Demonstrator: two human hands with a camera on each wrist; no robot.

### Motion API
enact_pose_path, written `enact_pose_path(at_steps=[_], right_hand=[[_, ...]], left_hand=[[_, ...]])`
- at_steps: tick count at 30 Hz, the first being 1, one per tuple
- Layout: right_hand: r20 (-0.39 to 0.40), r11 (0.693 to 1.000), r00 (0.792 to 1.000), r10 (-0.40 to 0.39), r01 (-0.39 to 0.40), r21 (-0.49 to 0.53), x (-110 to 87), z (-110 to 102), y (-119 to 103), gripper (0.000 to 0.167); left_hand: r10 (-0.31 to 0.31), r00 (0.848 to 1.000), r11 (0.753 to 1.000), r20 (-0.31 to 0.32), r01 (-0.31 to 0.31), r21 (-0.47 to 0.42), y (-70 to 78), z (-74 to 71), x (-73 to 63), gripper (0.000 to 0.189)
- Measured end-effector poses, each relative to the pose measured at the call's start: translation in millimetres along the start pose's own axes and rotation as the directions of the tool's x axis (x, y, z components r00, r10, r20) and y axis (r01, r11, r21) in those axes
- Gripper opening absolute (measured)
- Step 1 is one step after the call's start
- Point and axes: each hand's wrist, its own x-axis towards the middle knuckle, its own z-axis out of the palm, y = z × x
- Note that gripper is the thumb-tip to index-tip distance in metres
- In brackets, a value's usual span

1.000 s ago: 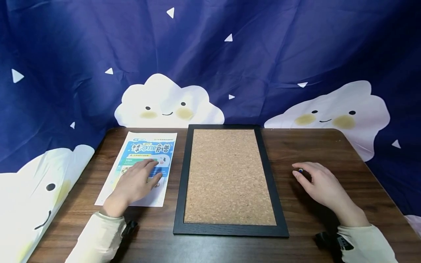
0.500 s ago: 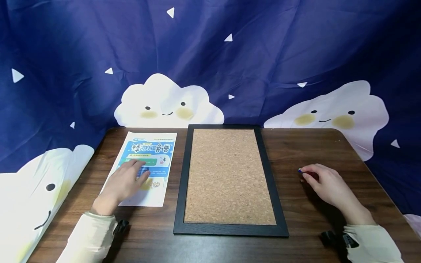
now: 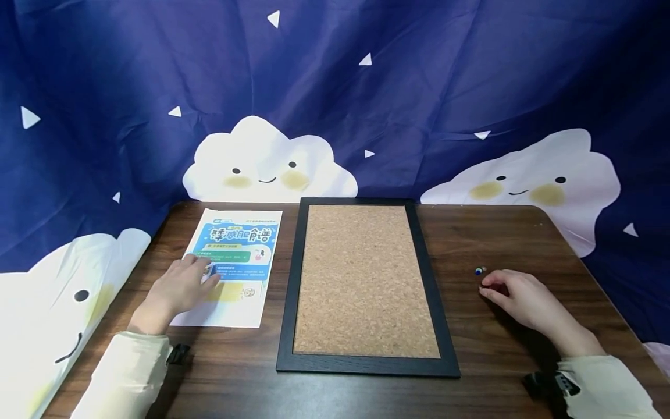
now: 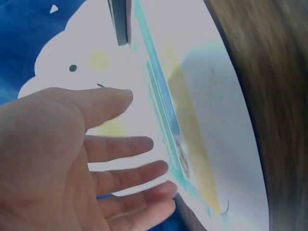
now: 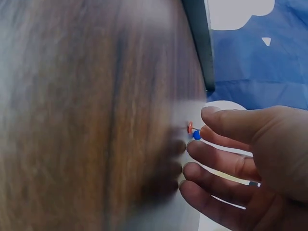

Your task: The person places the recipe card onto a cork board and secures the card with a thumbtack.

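In the head view my left hand is over the left side of a printed paper sheet. Its fingers are spread and hold nothing; the left wrist view shows the open palm beside the sheet. On the right of the table, my right hand is low over the wood, thumb and index tips close together. A few small push pins lie just beyond its fingertips. Through the right wrist view, a red pin and a blue pin show at the index fingertip, outside any grip.
A cork board in a black frame lies in the middle of the dark wooden table. Behind it hangs a blue curtain printed with clouds and triangles. Each wrist wears a small black device.
My left hand has moved left, uncovering more of the sheet. The right hand has moved slightly right and toward me, off the blue pin, which now shows beyond the fingertips.
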Motion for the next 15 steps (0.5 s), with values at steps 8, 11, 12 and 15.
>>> enact_pose_path(at_steps=[8,11,12,15], right_hand=[[-0.015,1.0,1.0,-0.024,0.023,-0.019,0.9,3,1,0.01],[-0.014,1.0,1.0,-0.015,0.015,-0.019,1.4,4,0,0.011],[-0.01,1.0,1.0,-0.01,0.009,-0.021,1.8,4,0,0.01],[0.005,1.0,1.0,0.004,-0.004,-0.022,3.0,4,-2,0.01]], left_hand=[[-0.15,0.987,0.988,0.059,0.147,0.045,-15.9,-1.4,2.2,0.08],[-0.188,0.98,0.982,0.069,0.185,0.047,-20.5,0.4,4.4,0.087],[-0.201,0.977,0.979,0.073,0.198,0.049,-21.7,1.0,5.1,0.088],[-0.222,0.972,0.974,0.082,0.217,0.061,-24.3,1.4,7.3,0.09]])
